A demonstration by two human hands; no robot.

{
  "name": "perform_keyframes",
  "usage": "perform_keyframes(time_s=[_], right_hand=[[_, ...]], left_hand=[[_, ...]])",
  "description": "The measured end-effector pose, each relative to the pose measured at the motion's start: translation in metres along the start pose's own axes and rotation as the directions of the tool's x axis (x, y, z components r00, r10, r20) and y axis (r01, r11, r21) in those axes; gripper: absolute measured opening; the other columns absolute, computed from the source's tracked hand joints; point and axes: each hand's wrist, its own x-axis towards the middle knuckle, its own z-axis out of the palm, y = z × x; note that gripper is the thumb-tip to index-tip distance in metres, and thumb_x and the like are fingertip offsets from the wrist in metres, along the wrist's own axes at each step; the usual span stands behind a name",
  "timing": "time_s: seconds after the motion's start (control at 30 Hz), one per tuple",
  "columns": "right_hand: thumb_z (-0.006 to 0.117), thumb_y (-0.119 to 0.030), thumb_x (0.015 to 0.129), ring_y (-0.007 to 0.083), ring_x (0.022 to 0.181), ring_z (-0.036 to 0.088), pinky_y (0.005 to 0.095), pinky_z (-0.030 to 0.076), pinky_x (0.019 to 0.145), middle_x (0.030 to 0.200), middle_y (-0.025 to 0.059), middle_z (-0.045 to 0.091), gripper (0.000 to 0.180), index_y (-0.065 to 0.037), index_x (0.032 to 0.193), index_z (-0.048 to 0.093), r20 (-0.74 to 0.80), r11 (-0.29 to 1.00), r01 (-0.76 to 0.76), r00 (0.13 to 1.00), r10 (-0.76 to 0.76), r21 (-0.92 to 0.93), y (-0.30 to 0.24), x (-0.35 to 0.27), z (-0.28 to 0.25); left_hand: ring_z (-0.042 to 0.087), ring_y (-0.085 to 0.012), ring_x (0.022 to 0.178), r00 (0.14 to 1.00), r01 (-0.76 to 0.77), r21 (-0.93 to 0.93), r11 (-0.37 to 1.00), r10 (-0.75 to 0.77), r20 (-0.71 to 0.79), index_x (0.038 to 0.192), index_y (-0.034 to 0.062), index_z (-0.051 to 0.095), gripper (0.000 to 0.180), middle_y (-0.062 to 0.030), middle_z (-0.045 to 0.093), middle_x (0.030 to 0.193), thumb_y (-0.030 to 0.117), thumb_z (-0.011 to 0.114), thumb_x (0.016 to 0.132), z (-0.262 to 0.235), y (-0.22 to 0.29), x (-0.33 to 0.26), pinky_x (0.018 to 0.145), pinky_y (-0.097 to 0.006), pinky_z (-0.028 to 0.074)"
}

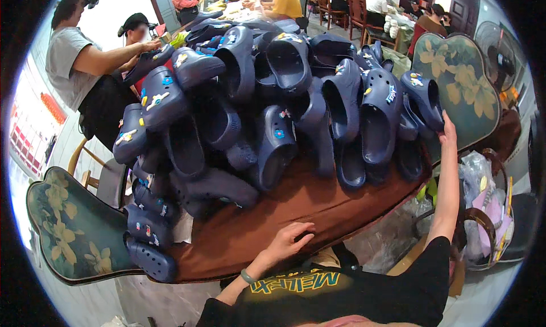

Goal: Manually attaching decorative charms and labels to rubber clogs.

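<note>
A large heap of dark navy foam clogs (278, 65), many with small colourful charms, covers most of a table with a brown cloth (267, 213). At the heap's right edge my right hand (448, 130) reaches out and grips the heel end of a navy clog (422, 93) with charms on its toe. Some of those fingers are hidden behind the clog. My left hand (289, 241), with a bracelet at the wrist, hovers by the table's near edge, loosely bent and holding nothing. The closest clog to it is a dark one lying on its side (219, 188).
Green floral chair backs stand at the left (68, 230) and right (455, 88). A bag of plastic-wrapped items (486, 207) sits at the right, near a standing fan (497, 54). At the far left a person in a grey shirt (74, 65) handles a clog. Other people sit behind.
</note>
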Motion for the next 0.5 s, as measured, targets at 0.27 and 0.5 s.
perform_keyframes(time_s=[0.27, 0.5], right_hand=[[0.059, -0.028, 0.092, 0.0297, 0.110, 0.057, 0.0388, 0.041, 0.096, 0.117, 0.0159, 0.063, 0.037, 0.001, 0.115, 0.062, 0.023, 0.240, 0.340, 0.617, -0.787, -0.910, -0.015, -0.040, 0.029], [0.056, -0.027, 0.093, 0.0335, 0.109, 0.056, 0.0408, 0.041, 0.095, 0.113, 0.0179, 0.062, 0.033, 0.000, 0.111, 0.062, 0.668, 0.033, 0.834, 0.464, -0.581, -0.550, -0.004, -0.117, 0.193]], left_hand=[[0.064, -0.0298, 0.099, 0.997, -0.069, -0.034, 0.997, 0.068, -0.038, 0.112, 0.0006, 0.063, 0.028, -0.0145, 0.067, 0.106, 0.012, 0.066, 0.088, 0.003, -0.007, -0.002, 0.082, -0.037, 0.052], [0.063, -0.0308, 0.097, 0.986, -0.155, 0.032, 0.987, 0.156, -0.050, 0.113, 0.0013, 0.061, 0.028, -0.0136, 0.066, 0.102, 0.009, 0.065, 0.087, 0.003, -0.013, -0.005, 0.083, -0.038, 0.052]])
